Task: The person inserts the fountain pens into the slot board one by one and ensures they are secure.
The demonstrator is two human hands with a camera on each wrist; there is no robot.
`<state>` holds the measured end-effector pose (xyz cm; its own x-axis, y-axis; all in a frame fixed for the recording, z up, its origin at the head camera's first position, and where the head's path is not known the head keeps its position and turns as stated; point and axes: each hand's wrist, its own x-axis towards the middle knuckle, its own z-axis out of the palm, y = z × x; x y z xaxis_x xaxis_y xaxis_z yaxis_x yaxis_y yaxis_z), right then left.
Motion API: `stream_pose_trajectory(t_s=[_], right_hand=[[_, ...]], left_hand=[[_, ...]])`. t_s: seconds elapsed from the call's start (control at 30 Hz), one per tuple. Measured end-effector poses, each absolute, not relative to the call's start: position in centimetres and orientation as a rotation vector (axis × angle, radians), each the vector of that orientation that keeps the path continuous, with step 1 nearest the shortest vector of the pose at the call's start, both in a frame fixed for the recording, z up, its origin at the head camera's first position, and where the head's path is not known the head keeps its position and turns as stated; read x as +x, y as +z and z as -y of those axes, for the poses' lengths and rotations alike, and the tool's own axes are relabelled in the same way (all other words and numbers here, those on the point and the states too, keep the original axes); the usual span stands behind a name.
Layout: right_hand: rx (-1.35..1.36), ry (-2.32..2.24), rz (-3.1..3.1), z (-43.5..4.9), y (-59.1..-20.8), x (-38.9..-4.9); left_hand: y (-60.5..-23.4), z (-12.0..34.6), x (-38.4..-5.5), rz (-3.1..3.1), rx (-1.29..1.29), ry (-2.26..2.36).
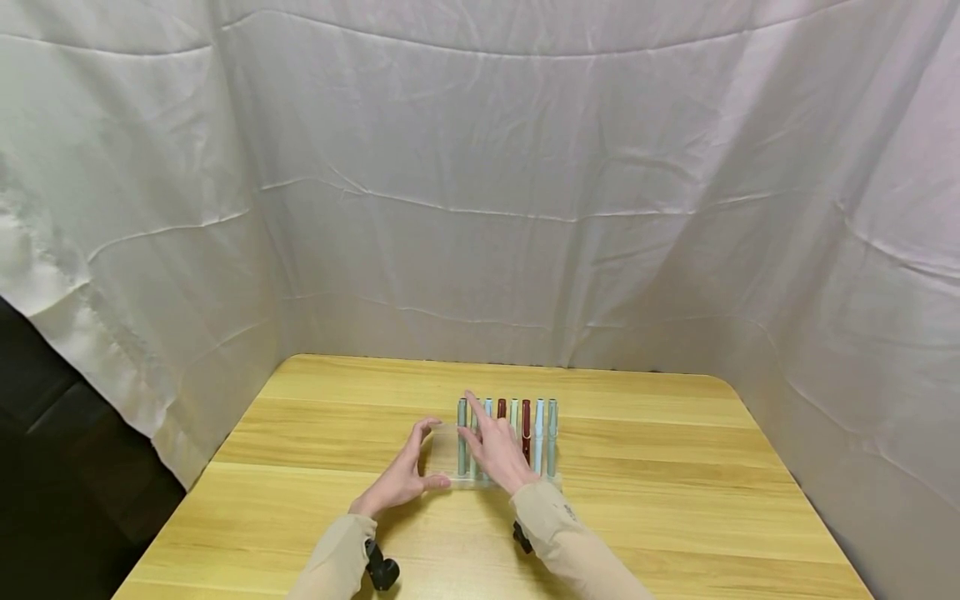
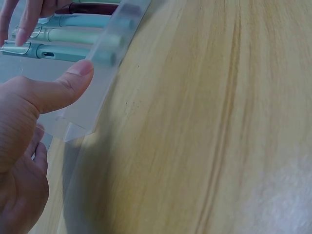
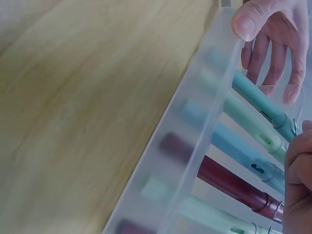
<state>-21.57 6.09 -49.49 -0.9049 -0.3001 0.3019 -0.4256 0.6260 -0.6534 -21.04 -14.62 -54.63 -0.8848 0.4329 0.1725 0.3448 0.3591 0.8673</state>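
Several capped pens lie side by side on a clear plastic pen stand (image 1: 442,454), among them a teal pen (image 3: 261,102) at the left end, a pale green pen (image 3: 251,119), a blue pen (image 3: 239,148) and a dark red pen (image 3: 234,183). My left hand (image 1: 401,479) grips the stand's left end, its thumb on the front lip and the fingers round the far side. Over the left pens is my right hand (image 1: 498,450), its index finger stretched toward the cap ends and the thumb near the teal pen's clip. Whether the fingertips touch a pen cannot be told.
The stand sits on a wood-grain table (image 1: 637,517). Pale grey curtains (image 1: 487,208) hang behind the table and at both sides. A dark area shows at the lower left. Each sleeve has a small black wrist camera (image 1: 383,572) at its cuff.
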Motion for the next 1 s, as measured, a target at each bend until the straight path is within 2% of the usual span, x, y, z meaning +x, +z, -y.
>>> stream_pose_trajectory(t_s=[0.43, 1.0], right_hand=[[0.57, 1.258, 2.515, -8.1, -49.7, -20.2], [0.331, 1.241, 2.424, -16.6, -51.5, -18.1]], left_hand=[[-54.3, 14.6, -21.1, -2.539, 0.742, 1.542], [-54.2, 14.6, -20.2, -2.666, 0.727, 1.457]])
